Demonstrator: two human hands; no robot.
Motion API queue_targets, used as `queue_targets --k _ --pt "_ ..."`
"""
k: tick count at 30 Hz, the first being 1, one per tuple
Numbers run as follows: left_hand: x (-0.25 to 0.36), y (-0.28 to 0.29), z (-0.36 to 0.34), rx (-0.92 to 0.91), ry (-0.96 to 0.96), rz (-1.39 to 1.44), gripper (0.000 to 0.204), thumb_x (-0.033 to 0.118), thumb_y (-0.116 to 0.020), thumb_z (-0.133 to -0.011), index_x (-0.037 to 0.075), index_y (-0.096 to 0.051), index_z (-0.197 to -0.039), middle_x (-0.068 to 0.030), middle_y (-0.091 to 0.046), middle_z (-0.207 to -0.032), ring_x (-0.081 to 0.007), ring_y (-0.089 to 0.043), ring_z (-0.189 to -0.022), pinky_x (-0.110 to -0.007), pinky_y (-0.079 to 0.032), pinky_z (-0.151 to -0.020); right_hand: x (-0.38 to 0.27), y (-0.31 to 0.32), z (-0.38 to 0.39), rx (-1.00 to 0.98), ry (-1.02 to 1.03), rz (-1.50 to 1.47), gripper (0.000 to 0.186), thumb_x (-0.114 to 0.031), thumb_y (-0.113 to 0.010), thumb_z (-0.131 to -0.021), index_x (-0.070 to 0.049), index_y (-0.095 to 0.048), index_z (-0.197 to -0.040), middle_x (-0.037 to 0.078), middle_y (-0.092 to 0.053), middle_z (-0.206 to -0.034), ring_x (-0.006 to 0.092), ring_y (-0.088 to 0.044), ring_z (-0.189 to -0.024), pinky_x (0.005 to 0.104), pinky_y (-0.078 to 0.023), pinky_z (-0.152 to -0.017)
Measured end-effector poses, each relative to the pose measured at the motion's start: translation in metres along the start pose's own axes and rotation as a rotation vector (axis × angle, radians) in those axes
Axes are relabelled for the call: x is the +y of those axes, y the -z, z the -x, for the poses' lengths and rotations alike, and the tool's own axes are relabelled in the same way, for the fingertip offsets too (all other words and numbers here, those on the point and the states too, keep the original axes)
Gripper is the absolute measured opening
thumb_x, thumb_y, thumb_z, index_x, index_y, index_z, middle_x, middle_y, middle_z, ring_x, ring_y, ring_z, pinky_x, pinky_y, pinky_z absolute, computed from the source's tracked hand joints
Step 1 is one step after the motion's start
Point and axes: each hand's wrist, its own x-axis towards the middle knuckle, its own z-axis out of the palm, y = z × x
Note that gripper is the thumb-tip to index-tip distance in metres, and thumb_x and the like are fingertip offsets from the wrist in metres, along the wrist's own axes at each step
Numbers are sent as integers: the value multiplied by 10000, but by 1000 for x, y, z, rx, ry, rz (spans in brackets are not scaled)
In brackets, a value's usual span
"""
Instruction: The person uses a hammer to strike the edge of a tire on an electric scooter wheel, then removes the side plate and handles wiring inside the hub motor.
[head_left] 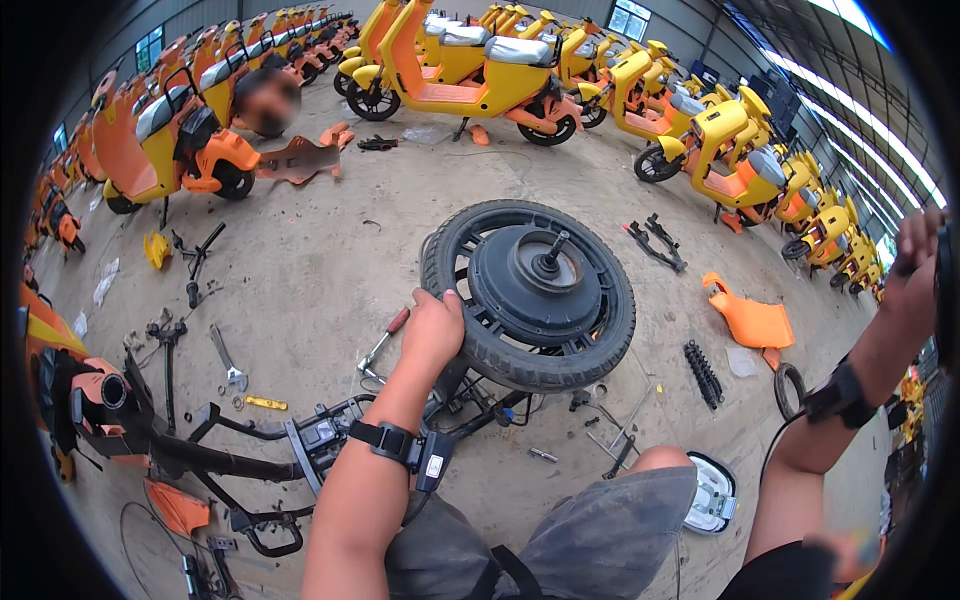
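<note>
A wheel with a black tyre and a dark hub motor lies tilted before me, its axle pointing up. My left hand grips the tyre's near left edge, thumb on top. Beneath the wheel and my left forearm runs a bare black scooter frame, partly hidden by them. Just left of that hand lies a red-handled tool with a metal shaft. My right hand is raised at the far right rim, its fingers curled against a dark edge that is cut off by the picture.
Around lie an adjustable wrench, handlebars, a black fork, an orange panel, a coil-spring shock absorber, a loose tyre and a white-and-black unit. Rows of yellow-orange scooters stand behind.
</note>
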Motion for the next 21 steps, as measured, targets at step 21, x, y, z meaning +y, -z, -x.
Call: queue_targets --k 21 --pt "-3 -4 -4 -36 5 -46 590 370 -391 -971 -158 -348 -1231 -395 -591 -1062 -505 -593 -1021 -512 -457 -916 95 -20 264 -706 -1128 357 268 -264 -598 -947 -22 -556 -840 -7 -519 -620 91 -482 -497 272 -397 -458"
